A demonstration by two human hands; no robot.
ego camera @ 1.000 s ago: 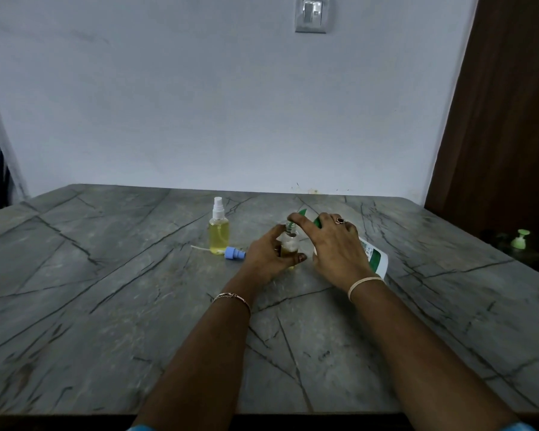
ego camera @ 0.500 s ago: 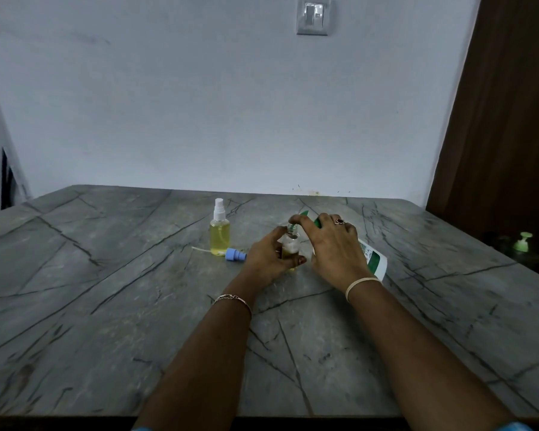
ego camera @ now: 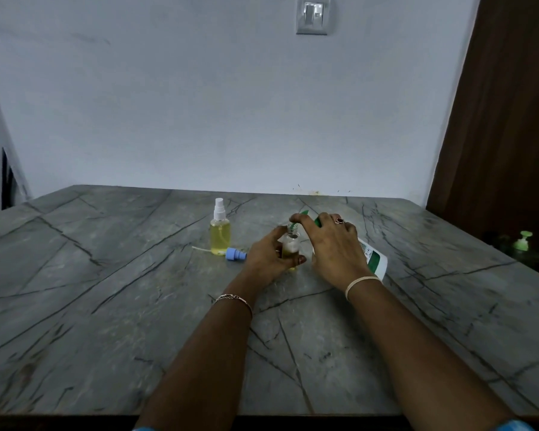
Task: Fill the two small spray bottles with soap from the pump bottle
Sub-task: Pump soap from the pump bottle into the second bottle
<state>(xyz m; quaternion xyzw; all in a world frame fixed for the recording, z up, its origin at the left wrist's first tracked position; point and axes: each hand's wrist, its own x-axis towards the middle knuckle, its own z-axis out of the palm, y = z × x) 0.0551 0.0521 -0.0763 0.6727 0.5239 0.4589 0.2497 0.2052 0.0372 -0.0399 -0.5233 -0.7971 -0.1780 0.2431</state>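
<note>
Left grip [ego camera: 266, 258] pinches my open spray bottle [ego camera: 290, 244]. Right grip [ego camera: 335, 247] clasps the pump bottle [ego camera: 374, 259], tilted over that bottle's mouth.

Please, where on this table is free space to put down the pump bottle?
Free: the table left of the full spray bottle and right of the pump bottle. Crowded: the middle, with blue cap, left hand gripping the open bottle, right hand on the pump bottle.

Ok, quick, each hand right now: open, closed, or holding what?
Left hand: grips the small spray bottle.
Right hand: holds the tilted pump bottle by its pump end.
</note>
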